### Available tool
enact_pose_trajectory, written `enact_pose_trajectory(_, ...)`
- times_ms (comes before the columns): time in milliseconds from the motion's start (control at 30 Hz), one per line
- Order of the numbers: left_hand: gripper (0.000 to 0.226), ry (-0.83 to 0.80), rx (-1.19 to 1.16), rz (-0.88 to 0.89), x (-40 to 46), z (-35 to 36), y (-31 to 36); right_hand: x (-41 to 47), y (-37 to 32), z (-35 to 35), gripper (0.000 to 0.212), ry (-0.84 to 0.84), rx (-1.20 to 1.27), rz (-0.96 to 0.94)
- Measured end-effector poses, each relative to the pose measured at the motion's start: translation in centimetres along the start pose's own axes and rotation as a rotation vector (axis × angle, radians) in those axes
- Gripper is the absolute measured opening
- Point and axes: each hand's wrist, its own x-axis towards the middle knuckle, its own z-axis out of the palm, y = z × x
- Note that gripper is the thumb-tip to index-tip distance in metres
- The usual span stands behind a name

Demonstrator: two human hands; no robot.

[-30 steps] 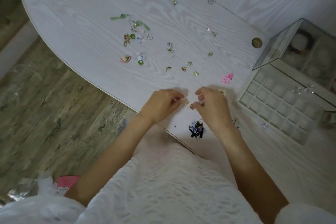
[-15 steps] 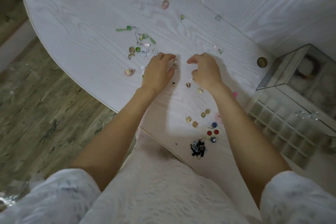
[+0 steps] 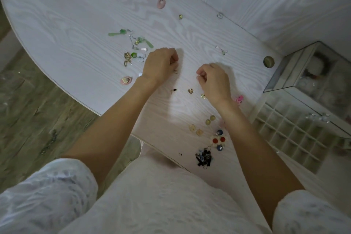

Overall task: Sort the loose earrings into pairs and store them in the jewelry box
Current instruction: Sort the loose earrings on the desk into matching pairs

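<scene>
Loose earrings lie scattered over the white table (image 3: 76,15). My left hand (image 3: 161,64) is curled at the middle of the table, its fingertips pinching a small silver earring (image 3: 175,71). My right hand (image 3: 214,80) is curled beside it and pinches another tiny earring (image 3: 198,76) at its fingertips. A small gold triangle earring (image 3: 190,91) lies between my wrists. Green earrings (image 3: 146,42) and gold ones (image 3: 127,59) lie left of my left hand. The jewelry box (image 3: 294,138) stands open at the right, showing a grid of compartments.
The box's glass lid (image 3: 303,68) stands raised at the far right, a round knob (image 3: 268,61) beside it. Yellow earrings (image 3: 195,129), red and blue ones (image 3: 218,139) and a black cluster (image 3: 204,156) lie near the table's front edge. A pink oval earring (image 3: 161,3) lies far back.
Both hands have moved from the table's near edge out to its middle, leaving yellow earrings near the front edge, and have curled onto small earrings there.
</scene>
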Motion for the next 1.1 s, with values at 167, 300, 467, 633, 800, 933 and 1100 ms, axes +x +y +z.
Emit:
enact_pose_trajectory(167, 0.011, 0.087, -0.165, 0.196, -2.2, -0.8, 1.2, -1.0, -0.2, 0.2, 0.010, 0.067, -0.081, -0.083)
enact_pose_trajectory(300, 0.008, 0.076, -0.388, 0.166, -6.6, -0.7, 2.6, -3.2, -0.8, -1.0, 0.010, 0.101, 0.110, -0.074)
enact_pose_trajectory(467, 0.015, -0.024, -0.458, 0.052, -13.0, 1.8, 2.6, -9.3, -1.5, -2.0, 0.007, 0.007, 0.197, 0.006)
enact_pose_trajectory(633, 0.024, -0.090, -0.299, 0.034, -17.2, 4.0, 2.3, -14.9, -1.7, 0.9, 0.008, -0.098, 0.120, 0.091)
enact_pose_trajectory(800, 0.020, -0.048, -0.207, 0.058, -19.0, 5.1, 2.7, -16.7, -2.0, 2.2, 0.013, -0.093, -0.024, 0.070)
enact_pose_trajectory(933, 0.025, 0.003, -0.157, 0.067, -19.7, 5.8, 2.6, -16.9, -2.2, 2.2, 0.018, -0.066, -0.138, 0.015)
enact_pose_trajectory(1100, 0.041, -0.010, -0.108, 0.101, -20.5, 5.6, 1.7, -18.0, -2.2, 1.3, 0.022, 0.016, -0.072, -0.017)
